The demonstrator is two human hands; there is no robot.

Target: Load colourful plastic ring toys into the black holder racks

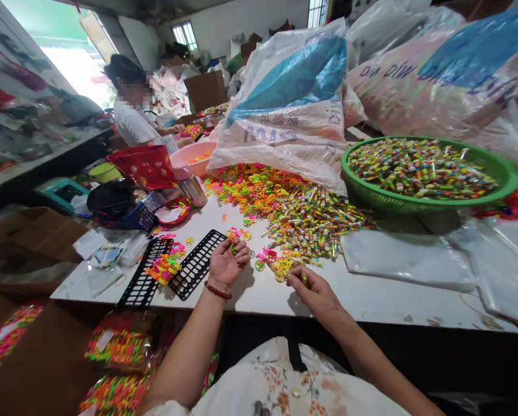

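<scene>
My left hand (229,263), palm up with a red bead bracelet at the wrist, curls its fingers around small green and orange plastic pieces (233,245). Their exact shape is partly hidden. To the right, my right hand (314,290) is closed low over the white table, and the end of a small greenish tube shows between its fingers. Its fingertips are beside yellow plastic toy pieces (282,268). Beyond lie a heap of small colourful filled tubes (315,219) and a heap of orange, yellow and pink plastic pieces (252,188). A black slotted tray (198,263) lies left of my left hand.
Another black tray (144,283) bears bright pieces. A green basket (414,203) full of tubes stands right, near clear plastic bags (408,260). A big woven sack (284,110) stands behind the heaps. A person (133,118) works at the far left. Packed bags (115,346) are below the edge.
</scene>
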